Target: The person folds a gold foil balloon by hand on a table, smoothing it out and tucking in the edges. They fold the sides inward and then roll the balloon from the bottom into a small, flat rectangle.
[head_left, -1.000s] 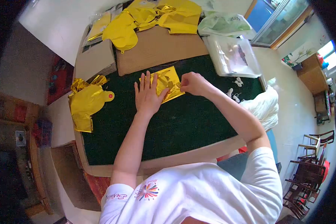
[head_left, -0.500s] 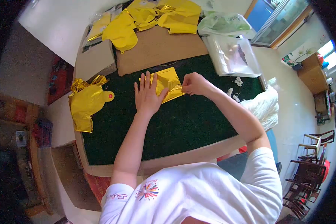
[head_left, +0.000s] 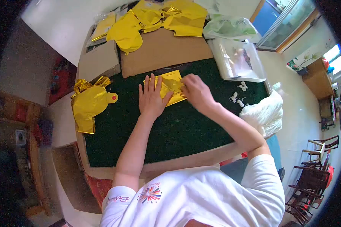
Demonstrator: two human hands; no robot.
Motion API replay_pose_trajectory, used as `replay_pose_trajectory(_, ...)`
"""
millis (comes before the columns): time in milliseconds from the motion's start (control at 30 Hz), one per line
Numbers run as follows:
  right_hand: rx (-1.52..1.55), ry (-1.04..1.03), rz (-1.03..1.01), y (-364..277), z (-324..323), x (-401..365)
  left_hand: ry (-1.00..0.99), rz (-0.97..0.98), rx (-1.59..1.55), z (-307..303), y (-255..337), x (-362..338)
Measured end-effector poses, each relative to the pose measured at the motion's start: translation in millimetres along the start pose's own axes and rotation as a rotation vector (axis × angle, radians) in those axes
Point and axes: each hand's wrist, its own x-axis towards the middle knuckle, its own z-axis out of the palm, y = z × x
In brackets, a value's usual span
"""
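Note:
A folded gold foil balloon point(head_left: 173, 76) lies flat on the dark green tabletop, creased across its middle. My left hand point(head_left: 152, 99) rests on its left side with the fingers stretched out and spread. At the right edge of the foil, my right hand point(head_left: 196, 92) has its fingers curled onto a raised, crumpled part; the fingertips are partly hidden. Another gold foil balloon point(head_left: 90, 106), flat and with a round tab bearing a red mark, hangs over the table's left edge.
Several gold foil balloons point(head_left: 151, 19) lie at the back on a brown cardboard sheet point(head_left: 165, 53). A stack of clear plastic bags point(head_left: 236, 60), small white string bundles point(head_left: 236, 99) and a white string hank point(head_left: 263, 115) are on the right. A cardboard box point(head_left: 98, 60) stands back left.
My right hand has shifted slightly up and inward over the foil, turning palm-down. The foil's right side is now folded and crumpled inward. My left hand stays spread on the foil.

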Motion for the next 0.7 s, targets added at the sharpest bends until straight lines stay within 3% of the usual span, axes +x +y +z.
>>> replay_pose_trajectory(33, 0.000, -0.004, -0.003, -2, 4, -4, -0.026, 0.001, 0.008, -3, 1, -1)
replay_pose_trajectory(100, -0.302, 0.080, -0.243, -1, 20, -12, -0.054, 0.002, 0.019, -4, 0, -2)
replay_pose_trajectory(133, -0.293, -0.070, -0.119, 1, 24, -16, -0.044, 0.003, 0.011, -4, 0, -2)
replay_pose_trajectory(367, -0.307, -0.034, -0.077, 2, 24, -24, 0.046, 0.027, -0.017, 3, -3, -2)
replay_pose_trajectory(433, -0.368, -0.139, -0.027, -1, 19, -21, 0.044, 0.026, -0.018, 3, -2, -2)
replay_pose_trajectory(467, -0.372, -0.135, -0.035, -3, 18, -15, 0.035, 0.025, -0.021, 3, -2, -1)
replay_pose_trajectory(533, -0.211, 0.085, -0.057, -11, 21, 1, 0.048, 0.031, -0.009, 2, -3, -1)
replay_pose_trajectory(700, -0.201, 0.036, -0.081, -8, 47, 30, 0.028, 0.024, -0.002, 2, -4, 0)
